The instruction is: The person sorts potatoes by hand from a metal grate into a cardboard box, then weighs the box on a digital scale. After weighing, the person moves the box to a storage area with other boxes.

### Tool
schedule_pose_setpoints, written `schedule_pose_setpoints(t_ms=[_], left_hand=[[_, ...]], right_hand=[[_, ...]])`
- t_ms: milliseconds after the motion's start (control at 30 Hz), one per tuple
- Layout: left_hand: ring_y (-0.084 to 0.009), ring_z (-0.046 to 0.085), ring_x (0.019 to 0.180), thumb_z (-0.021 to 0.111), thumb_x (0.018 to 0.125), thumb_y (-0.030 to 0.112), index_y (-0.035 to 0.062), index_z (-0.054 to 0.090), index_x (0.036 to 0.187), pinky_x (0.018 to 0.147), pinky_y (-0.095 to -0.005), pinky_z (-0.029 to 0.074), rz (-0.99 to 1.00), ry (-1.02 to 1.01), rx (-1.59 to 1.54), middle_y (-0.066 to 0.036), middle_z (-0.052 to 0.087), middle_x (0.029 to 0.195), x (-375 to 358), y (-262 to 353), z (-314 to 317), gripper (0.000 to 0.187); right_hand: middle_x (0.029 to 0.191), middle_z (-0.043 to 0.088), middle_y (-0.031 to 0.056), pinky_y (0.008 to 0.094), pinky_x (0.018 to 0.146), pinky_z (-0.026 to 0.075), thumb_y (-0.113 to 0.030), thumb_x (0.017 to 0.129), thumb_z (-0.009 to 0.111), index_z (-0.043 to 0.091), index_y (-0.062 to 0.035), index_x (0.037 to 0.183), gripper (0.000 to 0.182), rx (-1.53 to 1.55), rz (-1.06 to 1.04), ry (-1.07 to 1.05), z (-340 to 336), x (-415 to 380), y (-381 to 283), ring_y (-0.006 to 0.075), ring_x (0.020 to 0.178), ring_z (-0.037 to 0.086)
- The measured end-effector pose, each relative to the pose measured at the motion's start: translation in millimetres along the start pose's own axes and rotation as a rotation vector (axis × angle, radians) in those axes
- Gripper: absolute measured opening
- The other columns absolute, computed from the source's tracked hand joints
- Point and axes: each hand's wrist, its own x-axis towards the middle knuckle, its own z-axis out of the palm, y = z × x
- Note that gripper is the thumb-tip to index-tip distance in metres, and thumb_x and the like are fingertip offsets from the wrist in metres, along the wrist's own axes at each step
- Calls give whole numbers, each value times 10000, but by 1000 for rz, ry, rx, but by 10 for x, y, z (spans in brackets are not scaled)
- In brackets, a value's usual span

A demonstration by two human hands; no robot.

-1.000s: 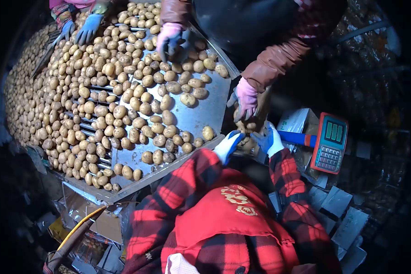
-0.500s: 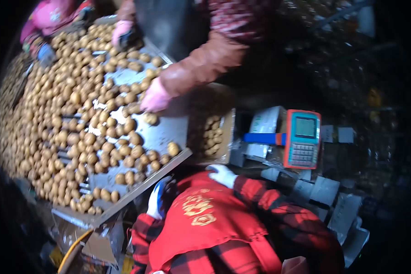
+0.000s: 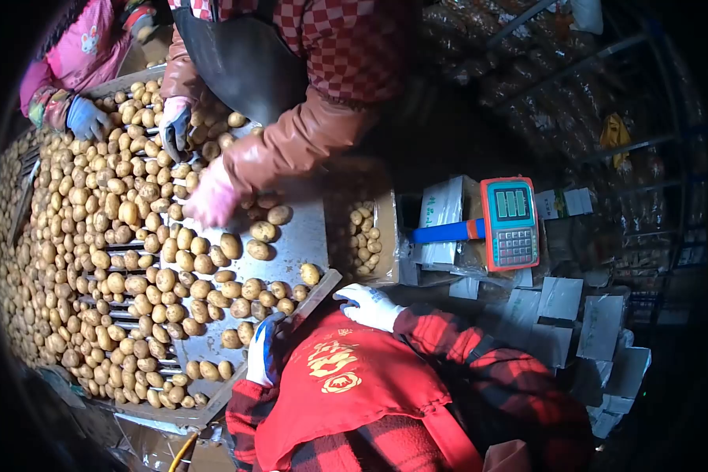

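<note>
My left hand (image 3: 263, 351), in a white and blue glove, is at the metal rim (image 3: 291, 318) of a sorting table. Its fingers point up along the rim and hold nothing that I can see; part of them is in shadow. My right hand (image 3: 368, 306), in a white glove, rests in front of my red apron (image 3: 330, 377) with fingers stretched out and nothing in them. Just beyond it stands an open cardboard box (image 3: 385, 236) with potatoes (image 3: 362, 240) inside. Many loose potatoes (image 3: 165, 279) cover the table to my left.
Across the table a co-worker's pink-gloved hand (image 3: 214, 195) and blue-and-pink-gloved hand (image 3: 176, 130) are among the potatoes. Another person's blue-gloved hand (image 3: 86, 118) is farther left. An orange and teal scale display (image 3: 511, 224) stands right, near flattened cartons (image 3: 560, 299).
The co-worker's pink-gloved hand has moved left over the potatoes, and the other gloved hand has come nearer. The view has shifted slightly. My hands have barely moved.
</note>
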Motion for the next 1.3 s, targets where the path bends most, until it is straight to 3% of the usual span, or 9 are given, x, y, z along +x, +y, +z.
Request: schedule_pose_setpoints(t_ms=[133,200,267,367,433,600,700,967,1300], left_hand=[[-252,641,1125,521,1032,154,2,496,1372,995,-390,527,-225,80,-540,-120,621,1279,-31,241,-275,374],[-274,628,1194,468,1067,211,7,523,1368,1027,-404,506,76,7,225,-126,636,1292,-37,308,-544,367],[-268,621,1211,453,1084,254,11,546,1366,1034,-394,494,149,51,394,-118,648,1288,-31,503,-685,383],[-234,614,1199,540,1056,268,8,570,1370,1022,-373,491,-66,216,-110,-114,649,1301,118,29,-826,409],[-189,641,1066,531,1056,239,15,623,1307,933,-316,511,-111,303,-405,-98,683,1193,134,279,-779,350],[-297,640,1157,630,957,152,37,649,1268,987,-397,503,60,502,-63,-165,668,1237,252,450,-987,332],[-398,587,1215,664,874,91,47,675,1202,1033,-476,479,398,725,657,-197,645,1263,376,538,-1226,331],[-369,626,1120,663,865,121,36,674,1175,973,-470,497,378,752,526,-176,670,1197,478,449,-1509,321],[-364,626,1151,654,896,92,32,684,1189,1018,-454,488,226,981,423,-174,677,1216,-203,379,-1485,301]], right_hand=[[1235,649,188,460,996,501,-232,909,645,642,-37,1259,401,-131,-184,37,195,261,-351,380,1136,627],[1236,650,187,460,987,507,-222,901,652,641,-35,1256,401,-180,-272,56,275,355,-523,384,1128,630],[1241,650,186,460,975,516,-204,887,664,641,-34,1254,405,-229,-360,48,344,474,-698,388,1121,634],[1238,649,184,456,972,517,-179,873,681,641,-32,1249,406,-266,-388,29,402,585,-852,384,1118,636],[1223,647,179,456,962,517,-159,865,692,643,-32,1239,398,-224,-393,5,400,634,-978,383,1108,635],[1229,638,178,463,954,507,-155,842,704,630,-40,1261,440,-299,-341,-74,459,733,-1198,385,1115,620],[1228,635,181,474,957,500,-151,831,705,629,-46,1265,454,-355,-414,-79,486,776,-1318,388,1110,616],[1244,633,183,474,973,489,-160,834,704,632,-51,1272,457,-429,-403,-165,439,890,-1452,393,1133,606],[1335,626,176,481,1012,478,-209,847,692,634,-85,1304,476,-398,-735,-320,979,1795,-2223,385,1174,603]])
